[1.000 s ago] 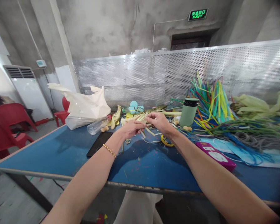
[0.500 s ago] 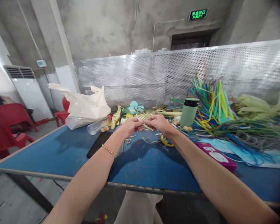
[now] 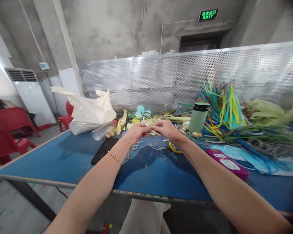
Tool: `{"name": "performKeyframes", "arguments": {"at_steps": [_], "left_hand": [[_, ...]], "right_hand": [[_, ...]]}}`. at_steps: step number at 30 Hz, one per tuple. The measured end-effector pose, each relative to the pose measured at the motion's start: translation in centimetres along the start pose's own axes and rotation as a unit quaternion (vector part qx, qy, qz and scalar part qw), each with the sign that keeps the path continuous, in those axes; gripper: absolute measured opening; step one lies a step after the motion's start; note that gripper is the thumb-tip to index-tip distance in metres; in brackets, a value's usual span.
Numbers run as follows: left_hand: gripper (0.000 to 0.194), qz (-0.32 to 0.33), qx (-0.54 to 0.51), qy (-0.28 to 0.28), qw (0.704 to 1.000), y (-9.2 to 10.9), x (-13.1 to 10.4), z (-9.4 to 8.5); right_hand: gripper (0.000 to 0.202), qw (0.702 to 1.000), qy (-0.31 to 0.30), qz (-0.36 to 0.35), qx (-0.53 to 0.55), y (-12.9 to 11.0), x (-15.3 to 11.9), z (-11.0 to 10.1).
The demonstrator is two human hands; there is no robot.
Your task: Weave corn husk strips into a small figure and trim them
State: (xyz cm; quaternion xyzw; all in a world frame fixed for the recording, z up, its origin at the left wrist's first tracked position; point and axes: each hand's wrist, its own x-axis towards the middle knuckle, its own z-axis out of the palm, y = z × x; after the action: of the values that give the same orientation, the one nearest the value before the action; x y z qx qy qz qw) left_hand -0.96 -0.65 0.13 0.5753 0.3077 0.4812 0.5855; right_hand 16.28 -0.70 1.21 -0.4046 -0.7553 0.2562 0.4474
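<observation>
My left hand (image 3: 139,130) and my right hand (image 3: 166,129) meet above the middle of the blue table (image 3: 146,175). Both are closed in a pinch on a small piece of pale green plant strips (image 3: 151,121), which fan out behind the fingertips. The exact weave or knot between the fingers is too small to make out. Under and in front of the hands lie thin loose fibres (image 3: 158,148). A yellow tape roll (image 3: 174,149) rests just below my right wrist. Close to my left forearm lies a black phone (image 3: 104,151).
A white plastic bag (image 3: 92,109) and a clear bottle (image 3: 101,132) stand left. To the right are a green tumbler (image 3: 198,117), colourful strips (image 3: 228,105), a purple box (image 3: 226,164), blue masks (image 3: 256,159) and dried husks (image 3: 266,110). A perforated metal panel (image 3: 136,78) stands behind.
The view has shifted very slightly. Both hands stay together, pinching the plant strips in nearly the same place.
</observation>
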Motion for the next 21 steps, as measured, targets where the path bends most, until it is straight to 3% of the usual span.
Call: {"name": "performKeyframes", "arguments": {"at_steps": [16, 21], "left_hand": [[0.017, 0.001, -0.07, 0.025, 0.997, 0.39, -0.12, 0.64], [0.023, -0.025, -0.096, -0.003, 0.995, 0.9, -0.32, 0.45]], "right_hand": [[0.023, 0.999, 0.004, 0.023, 0.04, -0.88, -0.08, 0.33], [0.024, 0.999, 0.046, -0.002, 0.015, -0.93, 0.05, -0.21]]}}
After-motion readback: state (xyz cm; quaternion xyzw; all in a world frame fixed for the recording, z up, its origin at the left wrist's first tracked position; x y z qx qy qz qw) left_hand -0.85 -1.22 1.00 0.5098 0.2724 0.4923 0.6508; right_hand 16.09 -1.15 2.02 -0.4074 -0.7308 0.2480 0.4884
